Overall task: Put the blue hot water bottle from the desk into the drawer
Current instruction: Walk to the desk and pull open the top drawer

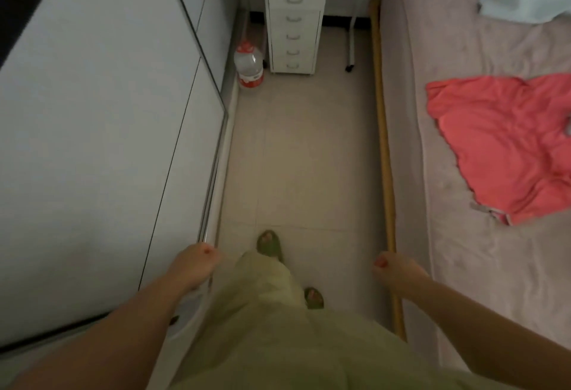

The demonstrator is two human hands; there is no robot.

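Observation:
A narrow white drawer unit (294, 16) with several small drawers stands at the far end of the aisle; its top drawer line shows a dark gap. No blue hot water bottle and no desk top is in view. My left hand (194, 266) hangs low at the left beside the wardrobe edge, fingers loosely curled and holding nothing. Near the bed's wooden rail, my right hand (398, 272) also hangs loosely curled with nothing in it. Both hands are far from the drawer unit.
A white wardrobe (102, 142) lines the left side. A bed (463, 173) with a pink sheet and a red garment (506, 142) fills the right. A large water bottle (248, 65) stands on the tiled floor (302, 158) beside the drawer unit.

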